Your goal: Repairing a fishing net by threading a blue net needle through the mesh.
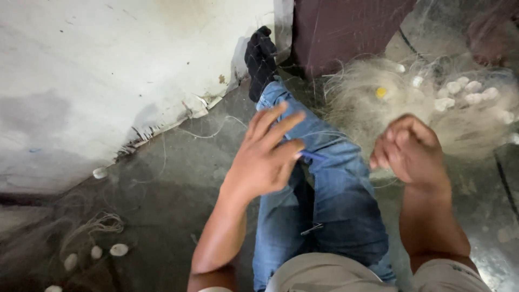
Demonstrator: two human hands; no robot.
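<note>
Head view looks down on a person seated on a wet concrete floor, one leg in blue jeans stretched out toward a dark sock near the wall. I take the jeans leg as landmark throughout.

Above the knee, the left hand hangs with fingers spread and loosely fanned; a thin blue tool, probably a netting needle, pokes out from under the fingertips, though I cannot tell how firmly it is pinched. Just right of the leg, the right hand is curled almost into a fist, seemingly gathering fine monofilament strands that run across the jeans; the line itself is too thin to confirm inside the grip.

Beyond the right hand lies a heaped fishing net with white floats and one yellow float.

Risks, as I judge them: loose strands draped over the leg could snag on the sock or loop around fingers, and a hard pull could cut skin or tighten a tangle in the heap. The loosely held tool could slip onto the floor.

Room: left of the leg the floor is fairly open up to the white wall, with a few stray floats at the lower left. Right of the leg the net crowds close.
</note>
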